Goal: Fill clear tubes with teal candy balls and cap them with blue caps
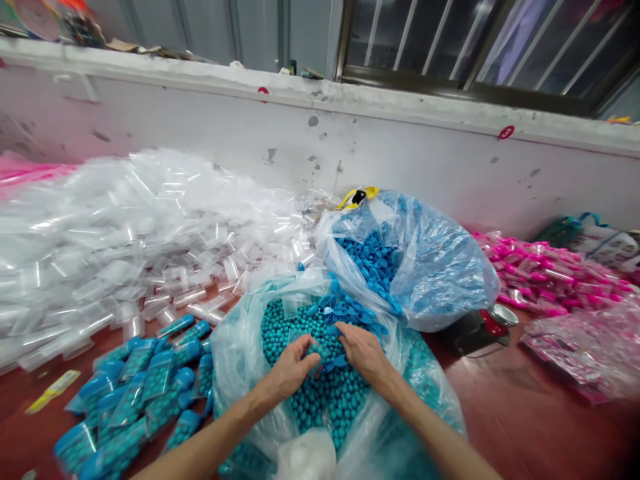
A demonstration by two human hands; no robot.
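Note:
Over an open plastic bag point(240, 327) of small teal beads point(330, 397), both my hands work close together. My left hand point(293, 367) is closed on a small clear plastic container, which looks partly filled with beads and is mostly covered by the fingers. Just to its right, my right hand point(365, 353) has its fingers curled in at the edge of a heap of blue caps point(350, 313) lying on the beads. What its fingertips hold is hidden. Another clear container point(295, 305) rests on the beads behind my left hand.
A second bag point(440, 267) holding blue caps stands behind. To the left lie filled, blue-capped containers point(145, 373) and a large pile of clear containers point(150, 233). Pink containers point(550, 273) lie at right, near a dark tin point(475, 331). A wall point(225, 133) closes the back.

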